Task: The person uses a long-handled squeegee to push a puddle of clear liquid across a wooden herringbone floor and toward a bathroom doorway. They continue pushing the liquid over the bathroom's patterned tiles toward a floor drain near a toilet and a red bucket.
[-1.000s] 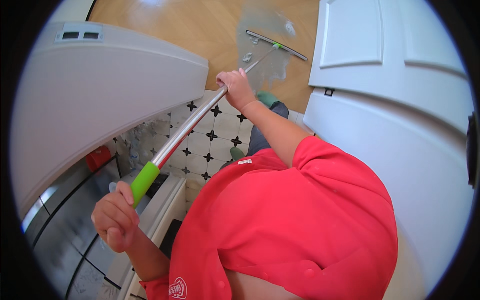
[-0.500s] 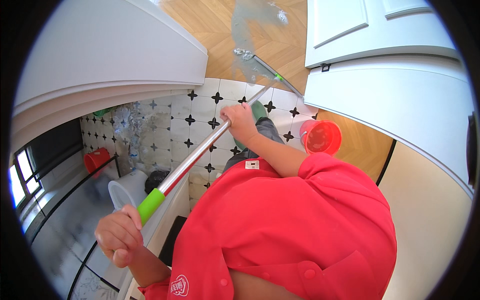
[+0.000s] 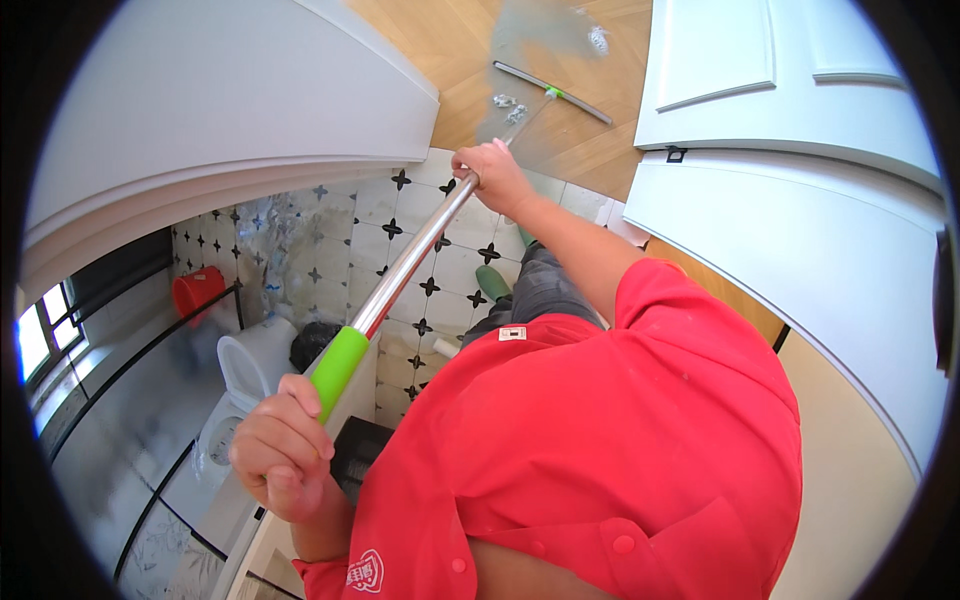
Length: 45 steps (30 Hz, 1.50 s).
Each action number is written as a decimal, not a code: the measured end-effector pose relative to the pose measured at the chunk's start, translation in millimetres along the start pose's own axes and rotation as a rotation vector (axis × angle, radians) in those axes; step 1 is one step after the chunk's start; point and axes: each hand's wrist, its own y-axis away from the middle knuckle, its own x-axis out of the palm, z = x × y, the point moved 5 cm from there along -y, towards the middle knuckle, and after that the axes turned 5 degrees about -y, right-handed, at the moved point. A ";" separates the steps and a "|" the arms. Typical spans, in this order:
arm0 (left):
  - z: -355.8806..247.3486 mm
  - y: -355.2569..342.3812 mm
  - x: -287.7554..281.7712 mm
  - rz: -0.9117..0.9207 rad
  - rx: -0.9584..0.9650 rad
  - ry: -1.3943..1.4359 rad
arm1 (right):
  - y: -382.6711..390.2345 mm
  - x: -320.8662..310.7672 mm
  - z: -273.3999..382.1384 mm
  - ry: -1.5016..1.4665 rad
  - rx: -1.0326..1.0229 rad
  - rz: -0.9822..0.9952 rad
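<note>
Both my hands grip a long floor squeegee [image 3: 420, 248] with a silver pole. My left hand [image 3: 283, 448] is wrapped round its green end grip, low on the left. Farther along the pole, my right hand [image 3: 496, 178] closes round the metal tube. The squeegee's wide blade [image 3: 585, 106] lies on the wooden floor beyond the tiles, joined to the pole by a green piece. Small clumps of foam or wet debris [image 3: 510, 108] sit just on the near side of the blade. A wet grey smear [image 3: 530, 30] spreads over the wood around and beyond it.
White tiles [image 3: 455, 262] with black star shapes lie under my green shoes [image 3: 491, 282]. A white wall edge [image 3: 240, 100] stands left, a white door [image 3: 720, 60] right. Behind a black-framed glass panel [image 3: 130, 430] are a toilet [image 3: 245, 365] and a red bucket [image 3: 198, 290].
The squeegee blade has gone farther out onto the wood, past the debris clumps that were beside its end. Both hands have moved with the pole. The red bucket on my right is now out of sight.
</note>
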 end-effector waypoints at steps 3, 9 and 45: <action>-3.6 18.5 -12.3 -0.143 -0.042 0.000 | -6.5 24.1 9.8 0.046 -0.062 0.141; -46.5 75.8 -49.6 -0.441 -0.104 -0.087 | 27.2 87.8 66.6 0.070 -0.084 0.399; -16.5 -16.4 -59.9 -0.286 -0.050 -0.010 | -48.6 2.6 38.6 0.128 0.030 0.352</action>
